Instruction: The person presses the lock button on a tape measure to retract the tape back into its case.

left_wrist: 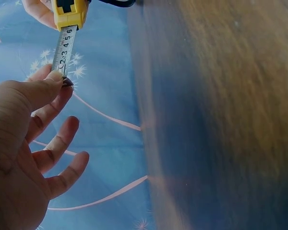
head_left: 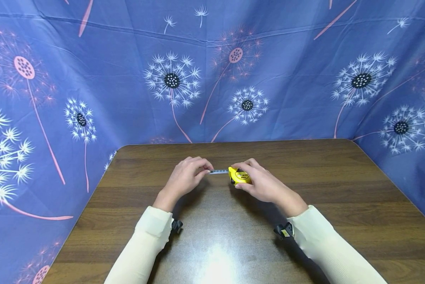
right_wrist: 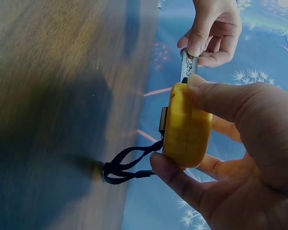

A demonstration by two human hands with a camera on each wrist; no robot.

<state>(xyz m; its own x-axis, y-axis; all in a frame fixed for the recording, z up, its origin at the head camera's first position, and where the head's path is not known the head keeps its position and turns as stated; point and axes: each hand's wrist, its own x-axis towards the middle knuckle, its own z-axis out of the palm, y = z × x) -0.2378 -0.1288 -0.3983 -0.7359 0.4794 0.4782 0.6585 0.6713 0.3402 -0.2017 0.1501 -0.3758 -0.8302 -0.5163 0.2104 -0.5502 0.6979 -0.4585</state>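
A yellow tape measure is held in my right hand, thumb on one side of the case and fingers round the other. A short length of its metal blade is drawn out to the left. My left hand pinches the blade's end between thumb and forefinger; in the left wrist view the other fingers are spread and the blade shows numbers up to 6 beside the case. A black wrist strap hangs from the case in the right wrist view.
Both hands are over a brown wood-grain table. A blue cloth with dandelion prints hangs behind the table and along its sides. Small black devices, one on the left wrist and another on the right, sit at the sleeve cuffs.
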